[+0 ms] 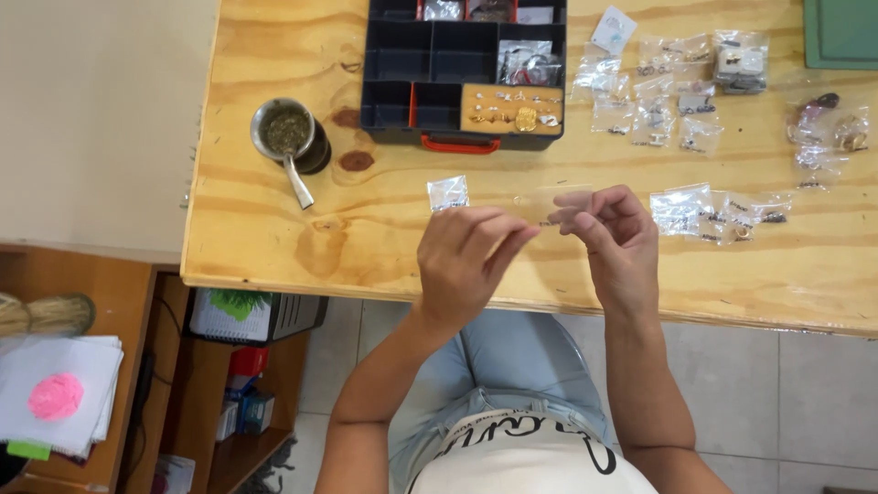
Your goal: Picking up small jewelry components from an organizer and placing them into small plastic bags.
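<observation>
Your left hand [465,261] and right hand [615,240] meet over the near edge of the table [274,229], fingertips pinching the two ends of a small clear bag [547,203] stretched flat between them. The left fingers [512,236] close narrowly on its left end; the right fingers [574,212] grip its right end, thumb against forefinger. What is inside the bag is too small to tell.

Just left of the bag, and a little farther from you, a second small bag [448,193] lies flat on the wood, apart from your hands. To the right of your right hand a cluster of clear bags [709,212] lies close together, and more bags [672,96] are scattered farther back on the right.

Straight beyond your hands stands a black organiser case [463,69] with a red handle, its near right compartment holding small gold pieces. Left of the case sits a metal cup [285,131] of green herb with a metal straw leaning toward you.
</observation>
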